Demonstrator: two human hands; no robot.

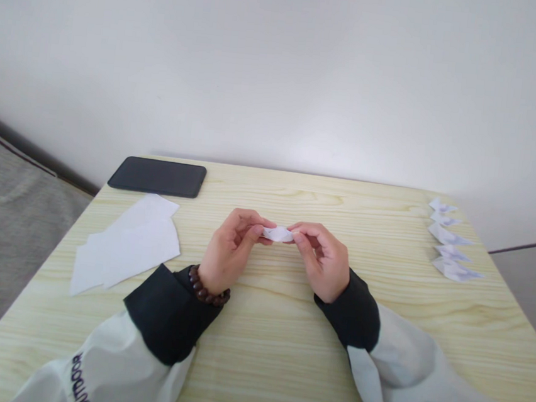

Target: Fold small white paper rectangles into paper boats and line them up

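A small white folded paper boat (pixel 279 233) is stretched between my two hands above the middle of the table. My left hand (pixel 234 246) pinches its left end between thumb and fingers. On the other side, my right hand (pixel 323 257) grips the right end in the same way. Fingertips cover both ends, so only the middle of the folded paper shows. Several similar folded paper boats (pixel 455 269) stand in a column at the right of the table.
White paper sheets (pixel 142 249) lie overlapping at the left of the wood-grain table (pixel 266 365). Behind them rests a black phone (pixel 158 176) near the back edge. A white wall (pixel 280 69) rises behind the table, and grey fabric (pixel 5 220) is at the far left.
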